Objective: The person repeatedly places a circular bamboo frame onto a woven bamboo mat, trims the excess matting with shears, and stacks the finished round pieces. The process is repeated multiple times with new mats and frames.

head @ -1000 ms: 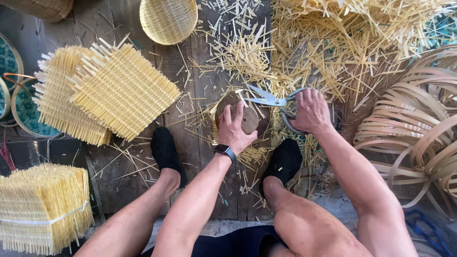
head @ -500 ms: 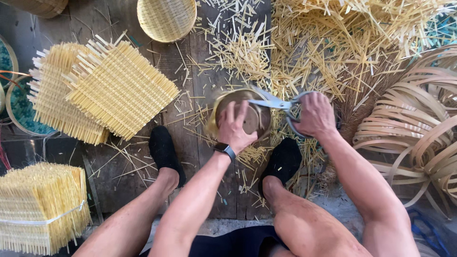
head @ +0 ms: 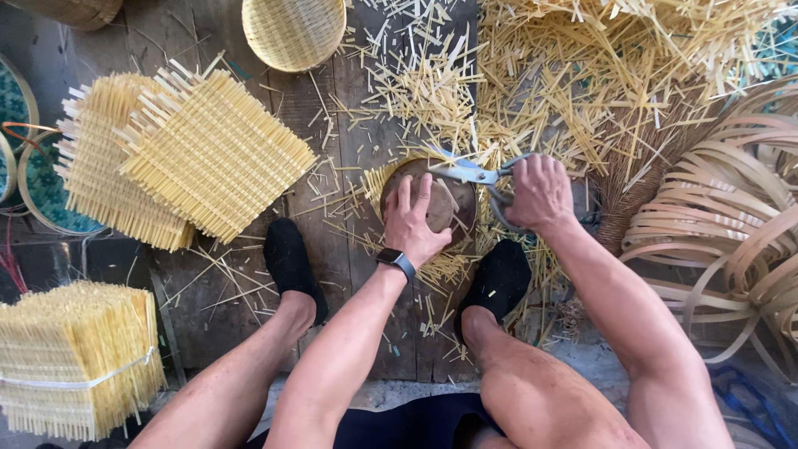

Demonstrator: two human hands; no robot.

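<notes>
My left hand [head: 418, 219], with a dark watch on the wrist, presses flat on a round brown wooden disc [head: 453, 204] that lies on a woven bamboo mat [head: 378, 179] on the plank floor. Pale strip ends of the mat stick out around the disc. Gripping the handles of metal scissors [head: 470, 173], my right hand [head: 539, 193] holds the blades at the disc's far edge, pointing left. Both of my feet in black shoes [head: 291, 262] rest on either side of the disc.
Square woven bamboo mats [head: 195, 150] lie stacked at the left. A tied bundle of mats [head: 75, 357] sits lower left. A round woven basket [head: 293, 29] is at the top. Cut bamboo strips [head: 582, 75] litter the upper right; curved bamboo hoops [head: 740, 216] pile at the right.
The scissors have shifted left along the disc's far edge, and my left hand has turned slightly on the disc. More trimmed mat edge shows at the left of the disc.
</notes>
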